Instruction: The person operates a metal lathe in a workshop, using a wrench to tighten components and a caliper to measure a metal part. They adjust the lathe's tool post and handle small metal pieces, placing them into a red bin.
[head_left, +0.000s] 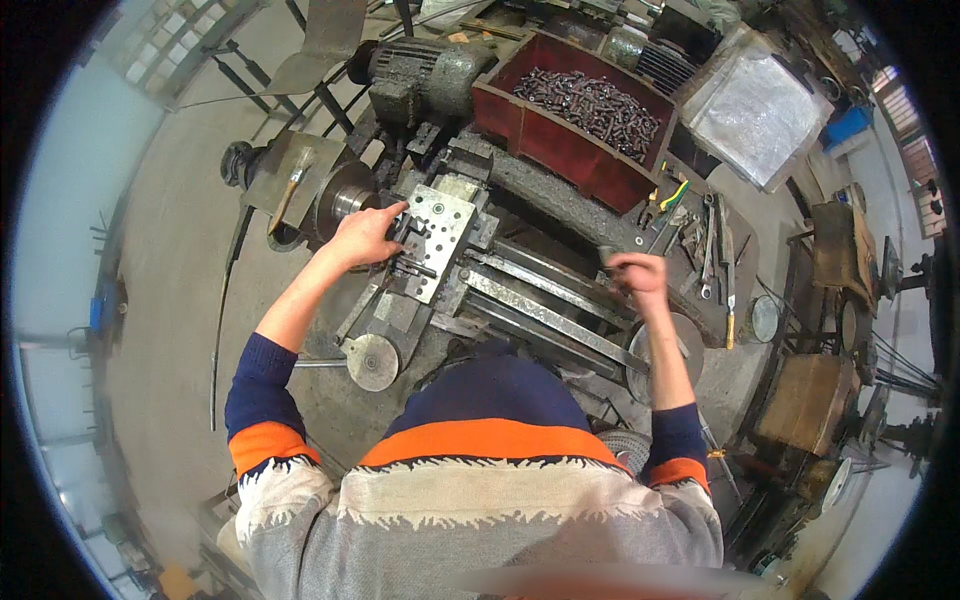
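While left hand (365,238) fingers grip the tool post (432,232) edge, right hand (638,277) fingers clasp a handle.

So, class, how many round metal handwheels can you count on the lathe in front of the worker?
2: one grey handwheel sits below the left hand, another handwheel lies under the right forearm, partly hidden. More may be hidden.

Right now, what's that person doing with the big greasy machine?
A person leans over a metal lathe. Their left hand rests on the drilled grey tool block beside the round chuck. Their right hand grips something small and dark near the far end. A red bin of dark metal pieces sits behind.
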